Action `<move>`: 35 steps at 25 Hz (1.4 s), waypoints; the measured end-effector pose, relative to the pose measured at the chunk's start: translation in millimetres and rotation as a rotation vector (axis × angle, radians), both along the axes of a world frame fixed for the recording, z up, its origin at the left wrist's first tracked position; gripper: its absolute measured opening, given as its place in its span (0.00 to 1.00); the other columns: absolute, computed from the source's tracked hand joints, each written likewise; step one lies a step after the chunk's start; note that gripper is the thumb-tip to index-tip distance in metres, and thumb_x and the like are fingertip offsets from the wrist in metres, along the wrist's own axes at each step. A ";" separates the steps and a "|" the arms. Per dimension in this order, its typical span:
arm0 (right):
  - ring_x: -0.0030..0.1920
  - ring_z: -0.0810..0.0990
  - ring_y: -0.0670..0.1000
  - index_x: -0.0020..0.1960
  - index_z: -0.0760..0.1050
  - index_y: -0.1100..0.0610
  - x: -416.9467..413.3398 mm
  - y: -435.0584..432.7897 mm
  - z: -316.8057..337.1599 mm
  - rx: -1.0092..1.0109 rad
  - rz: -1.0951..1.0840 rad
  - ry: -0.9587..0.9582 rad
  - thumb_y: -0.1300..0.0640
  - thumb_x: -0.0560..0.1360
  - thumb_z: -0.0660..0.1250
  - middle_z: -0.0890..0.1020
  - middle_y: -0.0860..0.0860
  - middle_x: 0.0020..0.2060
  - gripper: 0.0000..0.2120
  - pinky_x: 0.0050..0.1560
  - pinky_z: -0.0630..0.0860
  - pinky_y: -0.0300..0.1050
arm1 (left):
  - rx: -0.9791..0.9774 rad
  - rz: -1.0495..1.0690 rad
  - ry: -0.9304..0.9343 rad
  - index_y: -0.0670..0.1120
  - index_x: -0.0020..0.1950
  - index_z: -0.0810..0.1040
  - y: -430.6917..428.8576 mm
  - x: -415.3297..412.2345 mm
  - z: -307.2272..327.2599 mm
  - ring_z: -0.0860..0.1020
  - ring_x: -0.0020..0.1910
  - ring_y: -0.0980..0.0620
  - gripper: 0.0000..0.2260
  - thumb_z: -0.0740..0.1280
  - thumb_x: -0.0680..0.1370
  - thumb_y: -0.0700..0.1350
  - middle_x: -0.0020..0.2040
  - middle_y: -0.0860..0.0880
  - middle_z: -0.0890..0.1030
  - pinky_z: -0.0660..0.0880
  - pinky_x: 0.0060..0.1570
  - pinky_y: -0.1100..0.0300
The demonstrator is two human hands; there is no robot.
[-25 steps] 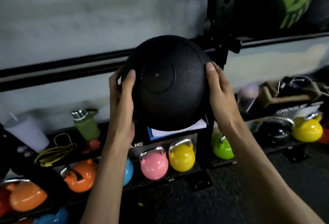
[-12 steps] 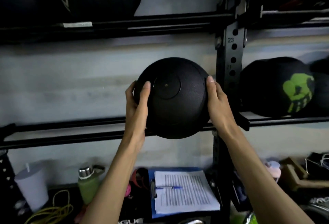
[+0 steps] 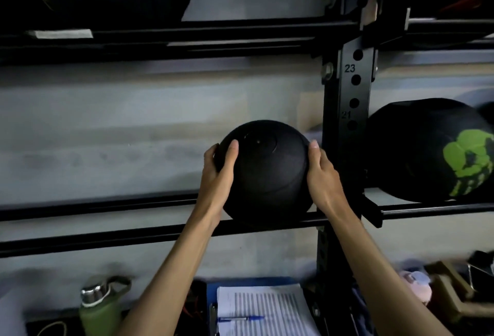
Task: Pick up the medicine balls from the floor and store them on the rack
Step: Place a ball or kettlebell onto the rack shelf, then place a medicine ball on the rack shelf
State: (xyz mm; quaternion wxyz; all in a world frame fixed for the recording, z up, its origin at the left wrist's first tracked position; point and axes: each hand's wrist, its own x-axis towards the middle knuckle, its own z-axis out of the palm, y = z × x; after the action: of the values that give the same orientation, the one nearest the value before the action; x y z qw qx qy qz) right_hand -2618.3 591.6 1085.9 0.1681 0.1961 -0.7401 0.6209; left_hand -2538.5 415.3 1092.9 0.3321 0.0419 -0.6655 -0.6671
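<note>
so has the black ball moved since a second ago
Yes, upward. A second ago the black ball hung mostly below the front rail; now its underside sits level with that rail, just left of the upright.

Wide open room is seen over the two middle rails of the rack [image 3: 107,240], from the ball [image 3: 267,175] out to the left edge. On the right, the way is blocked by the post [image 3: 347,95]. Only a thin gap is left between ball and post, and it is filled by the right hand [image 3: 324,180]. Past the post, the shelf is taken up by a green-print ball [image 3: 427,148]. Overhead, room is capped by the top shelf [image 3: 213,33].
</note>
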 end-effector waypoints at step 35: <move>0.69 0.71 0.55 0.66 0.75 0.63 76.1 -59.0 -134.1 0.037 -0.124 0.512 0.64 0.80 0.63 0.72 0.59 0.67 0.15 0.71 0.66 0.41 | -0.708 0.394 0.126 0.41 0.68 0.74 -41.6 35.9 -139.7 0.74 0.64 0.50 0.16 0.66 0.80 0.43 0.64 0.45 0.76 0.73 0.65 0.53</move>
State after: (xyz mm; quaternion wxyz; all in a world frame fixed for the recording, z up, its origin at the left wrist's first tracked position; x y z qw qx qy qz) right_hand -2542.2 532.6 951.8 0.3841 0.3043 -0.6951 0.5261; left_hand -2502.7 373.6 953.2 0.4876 0.0110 -0.8116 -0.3216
